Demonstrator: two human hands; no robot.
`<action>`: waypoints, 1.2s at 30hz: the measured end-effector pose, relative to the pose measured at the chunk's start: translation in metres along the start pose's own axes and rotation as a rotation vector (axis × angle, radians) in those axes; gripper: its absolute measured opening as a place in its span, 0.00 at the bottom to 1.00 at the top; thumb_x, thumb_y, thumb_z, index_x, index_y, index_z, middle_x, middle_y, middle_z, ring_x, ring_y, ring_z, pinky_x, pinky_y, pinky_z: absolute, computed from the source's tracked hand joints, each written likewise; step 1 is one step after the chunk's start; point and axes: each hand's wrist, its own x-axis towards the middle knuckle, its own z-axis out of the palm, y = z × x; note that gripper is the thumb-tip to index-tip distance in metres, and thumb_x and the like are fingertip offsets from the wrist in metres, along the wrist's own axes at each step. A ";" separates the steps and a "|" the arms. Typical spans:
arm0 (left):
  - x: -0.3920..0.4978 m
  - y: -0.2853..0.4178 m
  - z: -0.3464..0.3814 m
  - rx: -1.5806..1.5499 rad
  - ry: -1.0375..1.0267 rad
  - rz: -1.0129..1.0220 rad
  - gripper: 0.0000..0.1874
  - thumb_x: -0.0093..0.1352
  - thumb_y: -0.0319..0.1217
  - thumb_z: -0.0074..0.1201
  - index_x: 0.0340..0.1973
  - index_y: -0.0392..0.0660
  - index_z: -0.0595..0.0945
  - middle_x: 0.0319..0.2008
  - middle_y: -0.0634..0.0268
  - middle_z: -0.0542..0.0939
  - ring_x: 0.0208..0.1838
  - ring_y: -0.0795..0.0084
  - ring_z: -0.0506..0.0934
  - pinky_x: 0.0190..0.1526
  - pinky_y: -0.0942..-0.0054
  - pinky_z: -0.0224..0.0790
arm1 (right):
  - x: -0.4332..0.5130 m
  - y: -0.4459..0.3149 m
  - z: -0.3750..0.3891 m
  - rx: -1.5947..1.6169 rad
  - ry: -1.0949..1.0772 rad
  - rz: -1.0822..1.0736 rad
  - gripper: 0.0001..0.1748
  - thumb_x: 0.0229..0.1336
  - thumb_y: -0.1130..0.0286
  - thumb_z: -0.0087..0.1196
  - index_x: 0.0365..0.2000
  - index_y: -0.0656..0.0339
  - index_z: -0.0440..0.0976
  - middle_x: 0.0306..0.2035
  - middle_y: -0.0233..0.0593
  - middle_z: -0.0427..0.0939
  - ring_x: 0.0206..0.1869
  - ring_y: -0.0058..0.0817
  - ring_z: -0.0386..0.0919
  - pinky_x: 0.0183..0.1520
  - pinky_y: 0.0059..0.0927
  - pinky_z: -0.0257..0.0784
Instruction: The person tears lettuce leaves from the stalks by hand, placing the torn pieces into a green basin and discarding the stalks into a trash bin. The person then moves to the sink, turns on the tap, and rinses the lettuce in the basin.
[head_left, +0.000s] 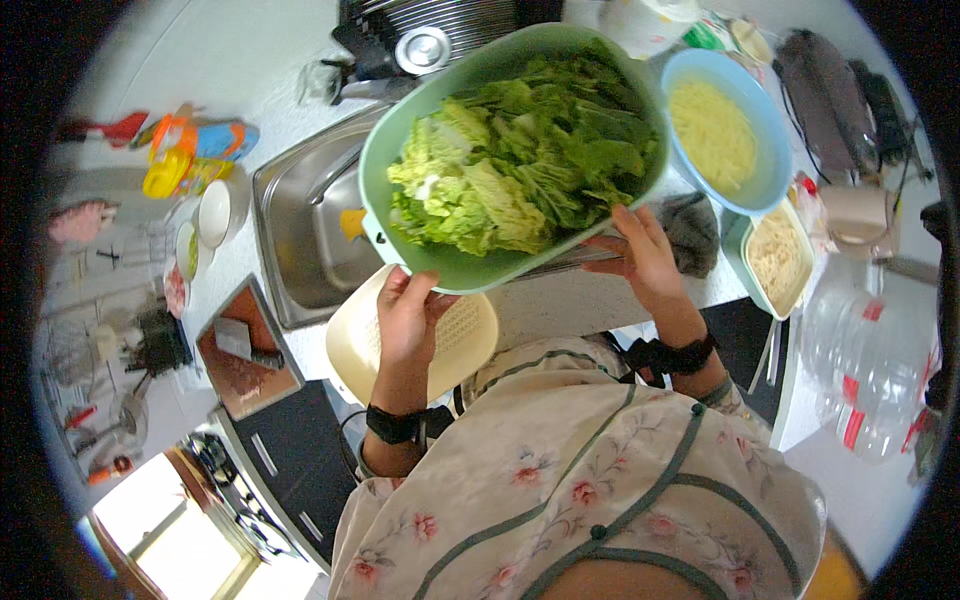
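A large green plastic basin (450, 274) full of loose leafy cabbage (517, 165) is raised in front of me, over the right part of the sink. My left hand (409, 307) grips its near left rim, thumb on top. On the near right side, my right hand (641, 247) holds the rim with the fingers partly hidden beneath. Below my left hand sits a cream perforated colander (469, 322), partly covered by the hand and the basin.
The steel sink (289, 262) lies left of the basin. A cleaver (236, 339) rests on a brown cutting board (240, 386). To the right are a blue bowl (772, 172) of pale yellow shreds, a container of noodle-like strands (776, 255) and large clear plastic bottles (862, 360).
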 end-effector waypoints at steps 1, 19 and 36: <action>-0.003 0.002 -0.001 -0.005 0.007 -0.021 0.09 0.61 0.23 0.46 0.38 0.39 0.74 0.35 0.63 0.78 0.34 0.71 0.78 0.37 0.70 0.76 | 0.002 0.000 -0.002 0.010 -0.026 0.041 0.34 0.57 0.50 0.45 0.57 0.58 0.51 0.52 0.45 0.65 0.51 0.41 0.69 0.43 0.44 0.74; 0.001 -0.054 0.030 0.109 0.019 -0.008 0.07 0.63 0.26 0.52 0.34 0.37 0.73 0.34 0.59 0.76 0.37 0.71 0.77 0.39 0.74 0.74 | 0.035 -0.013 -0.004 -0.118 0.112 0.111 0.19 0.53 0.65 0.42 0.41 0.69 0.64 0.38 0.44 0.74 0.38 0.36 0.76 0.38 0.38 0.76; 0.007 -0.015 -0.090 1.537 0.374 0.715 0.17 0.59 0.30 0.53 0.45 0.45 0.75 0.48 0.59 0.73 0.47 0.59 0.72 0.47 0.65 0.67 | 0.096 -0.004 -0.058 -0.463 0.137 0.308 0.12 0.50 0.67 0.43 0.34 0.65 0.66 0.31 0.43 0.72 0.30 0.37 0.75 0.30 0.41 0.76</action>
